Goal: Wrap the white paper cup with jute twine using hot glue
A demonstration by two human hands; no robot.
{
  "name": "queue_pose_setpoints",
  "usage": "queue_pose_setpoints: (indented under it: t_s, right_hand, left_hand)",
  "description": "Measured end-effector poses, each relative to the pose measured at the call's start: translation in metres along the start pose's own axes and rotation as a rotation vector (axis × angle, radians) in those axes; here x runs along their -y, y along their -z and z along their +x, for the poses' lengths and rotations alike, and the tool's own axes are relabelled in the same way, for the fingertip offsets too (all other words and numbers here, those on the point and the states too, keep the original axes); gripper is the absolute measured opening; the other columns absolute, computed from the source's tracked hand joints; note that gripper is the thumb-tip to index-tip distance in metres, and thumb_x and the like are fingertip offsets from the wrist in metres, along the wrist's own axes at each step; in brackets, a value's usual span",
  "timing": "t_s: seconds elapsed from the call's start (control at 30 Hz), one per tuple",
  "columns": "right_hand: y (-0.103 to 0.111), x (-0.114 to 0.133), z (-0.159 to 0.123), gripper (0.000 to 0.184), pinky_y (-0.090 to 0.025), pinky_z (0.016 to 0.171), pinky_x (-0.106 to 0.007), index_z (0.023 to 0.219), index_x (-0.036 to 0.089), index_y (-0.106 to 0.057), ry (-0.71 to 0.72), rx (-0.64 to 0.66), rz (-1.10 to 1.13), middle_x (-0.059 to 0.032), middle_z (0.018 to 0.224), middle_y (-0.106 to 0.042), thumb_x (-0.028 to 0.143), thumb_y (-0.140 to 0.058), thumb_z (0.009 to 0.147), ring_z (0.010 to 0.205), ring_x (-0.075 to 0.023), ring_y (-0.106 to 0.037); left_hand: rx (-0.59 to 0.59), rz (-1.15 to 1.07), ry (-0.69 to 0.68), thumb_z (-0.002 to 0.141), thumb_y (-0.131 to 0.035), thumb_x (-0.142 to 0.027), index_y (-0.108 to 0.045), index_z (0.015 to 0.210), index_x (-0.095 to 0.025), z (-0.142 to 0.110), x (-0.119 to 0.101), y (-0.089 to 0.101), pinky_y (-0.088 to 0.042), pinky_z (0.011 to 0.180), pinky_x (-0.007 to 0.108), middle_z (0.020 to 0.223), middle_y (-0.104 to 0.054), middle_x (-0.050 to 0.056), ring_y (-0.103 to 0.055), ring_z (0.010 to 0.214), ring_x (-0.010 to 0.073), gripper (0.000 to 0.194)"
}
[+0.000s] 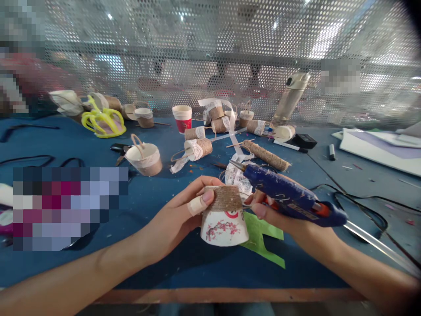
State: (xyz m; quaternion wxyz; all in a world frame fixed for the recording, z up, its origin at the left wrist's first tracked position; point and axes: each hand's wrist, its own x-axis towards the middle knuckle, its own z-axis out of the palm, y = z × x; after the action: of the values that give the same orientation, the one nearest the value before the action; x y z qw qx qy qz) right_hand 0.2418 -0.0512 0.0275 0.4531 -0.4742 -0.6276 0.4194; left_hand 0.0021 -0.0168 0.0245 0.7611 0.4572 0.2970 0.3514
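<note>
My left hand (186, 210), a bandage around its thumb, grips a paper cup (225, 230) from the left side. The cup is mouth down, its narrow end wrapped in brown twine (226, 197) and its white part printed with pink blossoms. In my right hand (276, 215) is a blue hot glue gun (289, 193), its nozzle pointing left above the cup and a clear glue stick (378, 248) sticking out behind. Fingers of that hand come close to the cup's right side; whether they touch the twine I cannot tell. White lace (237, 173) lies just behind the cup.
Green felt (265, 239) lies right of the cup. Behind are a twine roll (266, 154), a twine-handled cup (144, 159), a red paper cup (182, 119), several decorated cups and a yellow wire-like crown (103, 123). Black cables (368, 202) run at right. A perforated metal screen (197, 52) stands behind.
</note>
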Motion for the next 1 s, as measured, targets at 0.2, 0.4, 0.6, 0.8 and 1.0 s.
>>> queue_pose_setpoints:
  t_s: [0.2, 0.4, 0.6, 0.8, 1.0]
  right_hand:
    - [-0.0025, 0.0042, 0.0025, 0.014, -0.054, 0.061, -0.022, 0.081, 0.022, -0.065, -0.048, 0.002, 0.059, 0.0053, 0.071, -0.062, 0.029, -0.077, 0.083, 0.064, -0.0108, -0.060]
    - [-0.0050, 0.0045, 0.0025, 0.013, -0.054, 0.064, -0.021, 0.082, 0.021, -0.067, -0.086, -0.001, 0.102, 0.0065, 0.070, -0.063, 0.026, -0.079, 0.081, 0.063, -0.0095, -0.059]
    - [-0.0044, 0.0041, 0.0006, 0.013, -0.053, 0.066, -0.018, 0.084, 0.023, -0.066, -0.093, 0.021, 0.139, 0.0061, 0.077, -0.065, 0.027, -0.078, 0.083, 0.069, -0.0096, -0.060]
    - [-0.0035, 0.0016, 0.0018, 0.016, -0.052, 0.062, -0.017, 0.085, 0.023, -0.065, -0.145, 0.015, 0.146, 0.0065, 0.074, -0.064, 0.027, -0.079, 0.082, 0.067, -0.0087, -0.059]
    - [-0.0044, 0.0038, 0.0016, 0.014, -0.053, 0.066, -0.018, 0.086, 0.021, -0.066, -0.167, 0.025, 0.175, 0.0059, 0.075, -0.065, 0.024, -0.080, 0.082, 0.069, -0.0090, -0.060]
  left_hand:
    - [0.019, 0.002, -0.036, 0.094, -0.062, -0.037, -0.067, 0.105, -0.027, -0.0005, 0.0003, -0.0008, -0.047, 0.072, 0.027, 0.105, -0.071, 0.002, -0.063, 0.088, 0.0182, 0.016]
    - [0.029, -0.005, -0.063, 0.094, -0.063, -0.035, -0.069, 0.104, -0.028, -0.0009, 0.0011, -0.0012, -0.049, 0.073, 0.026, 0.103, -0.069, 0.001, -0.063, 0.087, 0.0167, 0.014]
    - [0.061, 0.011, -0.112, 0.094, -0.063, -0.034, -0.069, 0.105, -0.027, -0.0011, 0.0039, 0.0004, -0.047, 0.072, 0.023, 0.099, -0.067, 0.002, -0.060, 0.085, 0.0152, 0.014]
    - [0.104, 0.034, -0.129, 0.096, -0.060, -0.034, -0.068, 0.106, -0.028, -0.0024, 0.0039, 0.0010, -0.047, 0.073, 0.022, 0.099, -0.062, 0.001, -0.057, 0.085, 0.0136, 0.014]
    - [0.126, 0.090, -0.127, 0.097, -0.058, -0.037, -0.067, 0.110, -0.029, -0.0036, 0.0041, 0.0026, -0.046, 0.076, 0.022, 0.102, -0.060, 0.001, -0.056, 0.090, 0.0141, 0.018]
